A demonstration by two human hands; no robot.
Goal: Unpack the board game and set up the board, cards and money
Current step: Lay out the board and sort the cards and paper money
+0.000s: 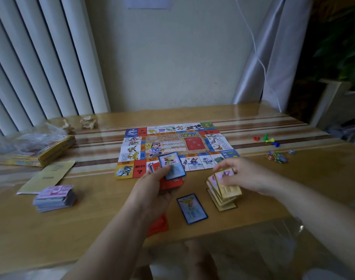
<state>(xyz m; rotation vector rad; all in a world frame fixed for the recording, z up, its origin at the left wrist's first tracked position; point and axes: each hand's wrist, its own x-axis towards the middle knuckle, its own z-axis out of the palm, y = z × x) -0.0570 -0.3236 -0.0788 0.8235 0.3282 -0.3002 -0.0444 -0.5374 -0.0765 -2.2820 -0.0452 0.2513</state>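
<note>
A: Holding what was the left hand (152, 186)?
B: It gripped cards (172, 165), blue on top, over the board's (172, 142) six-o'clock edge.
A: And the right hand (241, 174)?
B: It clasped the yellow pile (227, 191) on the table (112, 209), at the left's three o'clock. Money (54, 198) lay at nine.

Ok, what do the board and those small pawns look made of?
Board: likely thin printed paper or card, matte; it lies flat with no visible thickness. Pawns: probably moulded plastic, in solid bright colours; too small to be sure.
</note>
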